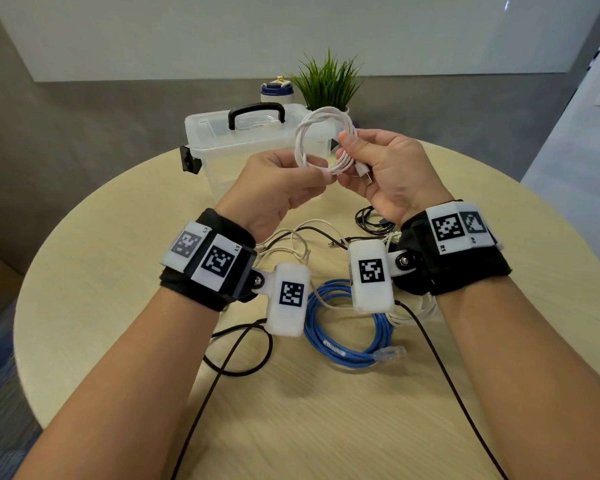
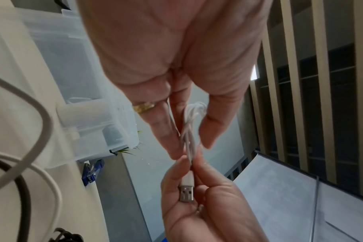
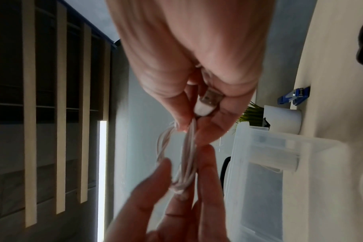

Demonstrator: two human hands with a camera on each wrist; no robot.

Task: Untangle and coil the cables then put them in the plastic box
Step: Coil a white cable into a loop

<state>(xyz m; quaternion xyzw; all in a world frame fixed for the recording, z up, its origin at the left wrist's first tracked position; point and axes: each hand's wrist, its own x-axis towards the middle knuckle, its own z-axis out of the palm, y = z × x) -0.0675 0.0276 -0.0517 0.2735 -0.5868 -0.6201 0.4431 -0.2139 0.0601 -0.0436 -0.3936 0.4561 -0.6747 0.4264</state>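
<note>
Above table (image 1: 118, 271), both hands' grip holds upright white cable coil (image 1: 321, 140).

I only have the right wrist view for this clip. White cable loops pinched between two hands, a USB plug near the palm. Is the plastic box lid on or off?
Observer: On. In the head view the plastic box is shut, black handle up.
Operator: Any cables still on the table?
Observer: Yes: a coiled blue cable lies under the wrists, with loose black and white cables around it.
Operator: Which hand has the plug?
Observer: The right hand; the USB plug sticks out toward its palm, while the left hand pinches the white cable coil.
</note>
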